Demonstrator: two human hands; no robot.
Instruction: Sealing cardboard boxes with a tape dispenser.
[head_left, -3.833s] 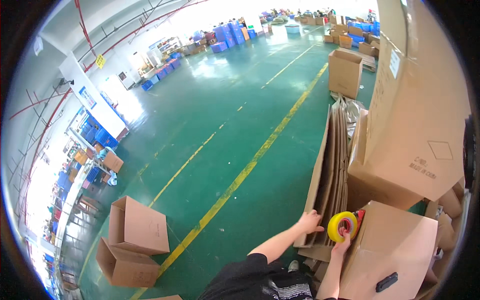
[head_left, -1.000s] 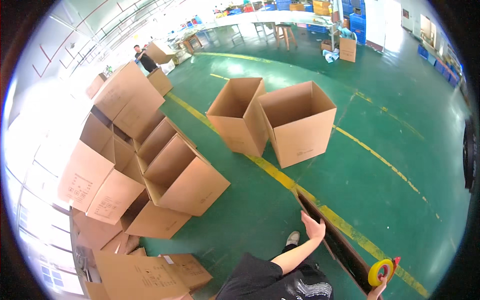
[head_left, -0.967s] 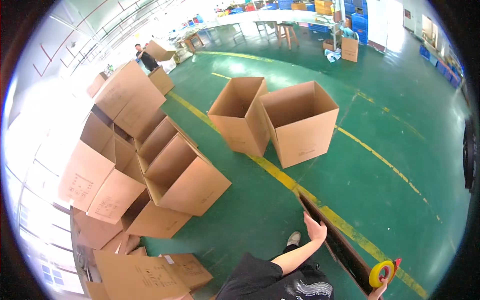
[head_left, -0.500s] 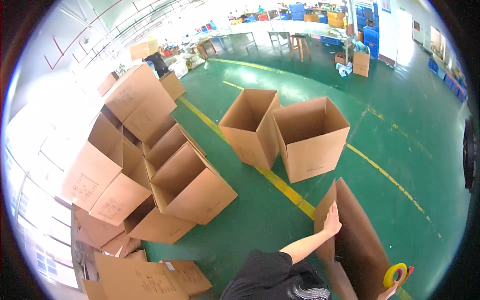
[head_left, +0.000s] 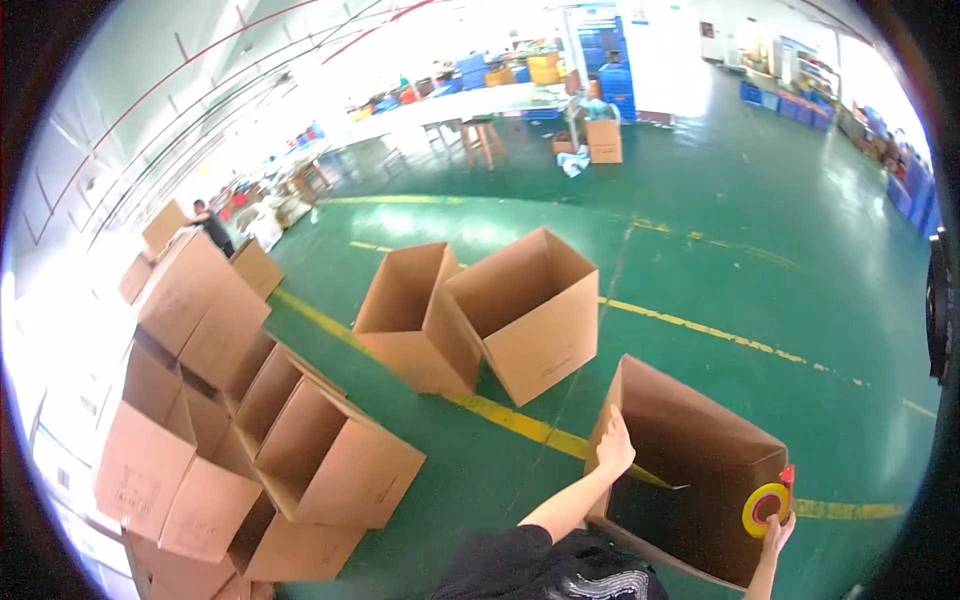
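A brown cardboard box (head_left: pixel 700 425) stands in front of me, spread into a four-sided shape. Green floor and part of a yellow line show through it, so its bottom is open. My left hand (head_left: pixel 616 445) is closed over the box's left wall at the top edge. At the right side my right hand (head_left: pixel 778 535) grips a tape dispenser (head_left: pixel 766 510) with a yellow roll and a red end, held close to the box's right wall. The fingers behind the dispenser are partly hidden.
Two open-topped cardboard boxes (head_left: pixel 545 335) stand side by side ahead. Several more open boxes (head_left: pixel 345 465) crowd and stack at the left. Beyond them a person in dark clothing (head_left: pixel 213 228) handles a carton. Stools (head_left: pixel 484 142), long tables and blue crates (head_left: pixel 617 90) are farther back.
The box between my hands has gone from nearly flat to opened wide. My right hand has moved up with the tape dispenser. The view has swung right, shifting the other boxes leftward.
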